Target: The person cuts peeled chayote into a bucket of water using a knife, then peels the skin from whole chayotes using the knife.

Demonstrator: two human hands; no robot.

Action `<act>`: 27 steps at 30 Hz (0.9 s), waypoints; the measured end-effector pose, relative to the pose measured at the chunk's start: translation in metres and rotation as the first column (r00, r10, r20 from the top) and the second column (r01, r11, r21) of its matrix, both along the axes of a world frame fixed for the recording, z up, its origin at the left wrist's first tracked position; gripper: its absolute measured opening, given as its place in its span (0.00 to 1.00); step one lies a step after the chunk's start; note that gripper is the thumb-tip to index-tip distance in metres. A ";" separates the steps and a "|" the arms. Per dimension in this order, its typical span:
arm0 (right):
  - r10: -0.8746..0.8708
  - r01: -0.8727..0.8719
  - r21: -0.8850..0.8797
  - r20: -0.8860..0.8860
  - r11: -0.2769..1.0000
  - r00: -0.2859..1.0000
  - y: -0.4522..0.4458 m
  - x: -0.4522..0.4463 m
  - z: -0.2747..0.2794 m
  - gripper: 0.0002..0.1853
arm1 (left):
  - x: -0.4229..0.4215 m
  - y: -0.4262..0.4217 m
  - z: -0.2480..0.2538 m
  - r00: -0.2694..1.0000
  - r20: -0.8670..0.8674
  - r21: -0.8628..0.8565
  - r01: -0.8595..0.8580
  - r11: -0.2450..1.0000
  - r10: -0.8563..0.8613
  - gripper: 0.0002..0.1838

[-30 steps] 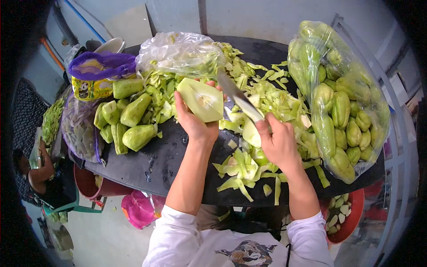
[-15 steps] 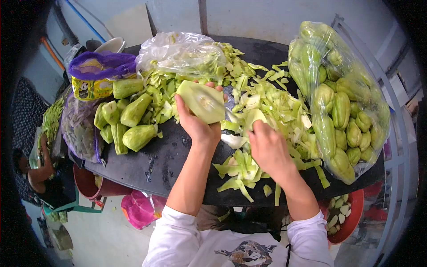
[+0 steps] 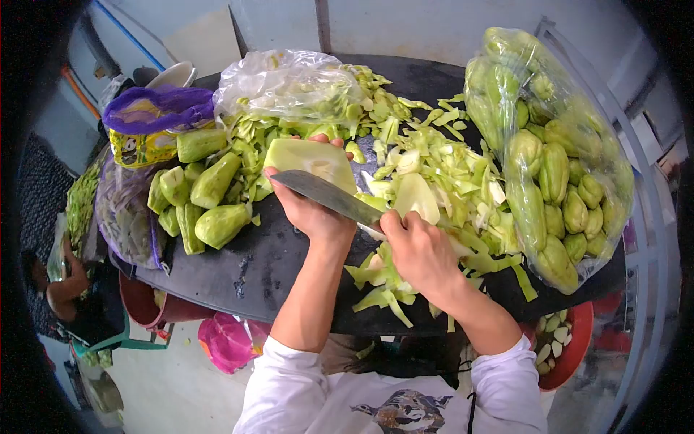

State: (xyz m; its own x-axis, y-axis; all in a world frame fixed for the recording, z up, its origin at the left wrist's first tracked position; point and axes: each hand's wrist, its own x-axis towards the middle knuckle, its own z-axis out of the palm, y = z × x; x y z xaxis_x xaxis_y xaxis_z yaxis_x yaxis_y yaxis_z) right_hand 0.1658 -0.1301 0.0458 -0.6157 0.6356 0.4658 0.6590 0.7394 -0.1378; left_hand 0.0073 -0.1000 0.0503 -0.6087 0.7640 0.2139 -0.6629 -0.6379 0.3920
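My left hand (image 3: 316, 213) holds a pale green peeled chayote piece (image 3: 314, 159) from below, its cut face turned up. In my right hand (image 3: 423, 249) is the handle of a knife (image 3: 329, 197), its broad blade lying across the near edge of the chayote piece. A heap of green peels and slices (image 3: 441, 173) spreads over the dark table (image 3: 238, 278) beyond and to the right of my hands. Several peeled chayotes (image 3: 220, 226) are stacked to the left of my left hand.
A clear bag of whole chayotes (image 3: 553, 170) stands at the right. Crumpled clear plastic (image 3: 285, 87) and purple mesh bags (image 3: 130, 210) are at the back and left. Red buckets (image 3: 571, 347) stand below the table. Another person (image 3: 65, 289) sits at far left.
The knife has swung left from over the peel heap onto the chayote piece. My left hand and the piece have shifted slightly left, and the view has turned a little.
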 end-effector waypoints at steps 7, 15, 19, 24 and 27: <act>0.061 -0.061 -0.017 -0.018 0.998 0.998 -0.003 0.002 -0.002 0.09 | -0.011 0.000 0.002 0.999 -0.022 0.032 -0.024 0.999 0.025 0.34; 0.036 -0.036 0.002 -0.012 0.999 0.999 0.001 -0.001 -0.005 0.09 | 0.002 -0.002 0.001 0.997 -0.069 0.000 -0.028 1.000 0.028 0.33; -0.026 0.026 0.033 -0.001 0.999 1.000 0.003 -0.007 -0.001 0.08 | 0.015 -0.002 0.000 0.995 -0.082 -0.040 -0.058 0.998 0.054 0.31; -0.078 0.078 0.030 0.019 0.997 0.997 0.006 -0.011 -0.003 0.08 | 0.024 -0.003 0.001 0.993 -0.109 -0.149 -0.060 0.987 0.043 0.31; -0.102 0.102 0.016 0.033 0.995 0.994 0.007 -0.012 -0.004 0.10 | 0.026 -0.002 0.000 0.991 -0.128 -0.194 -0.058 0.979 0.033 0.32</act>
State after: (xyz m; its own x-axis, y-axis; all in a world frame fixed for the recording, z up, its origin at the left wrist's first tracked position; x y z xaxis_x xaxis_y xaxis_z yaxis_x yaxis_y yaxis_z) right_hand 0.1539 -0.1227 0.0420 -0.5636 0.6894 0.4551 0.7351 0.6699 -0.1044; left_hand 0.0336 -0.1019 0.0500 -0.6222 0.7707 0.1379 -0.5737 -0.5686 0.5895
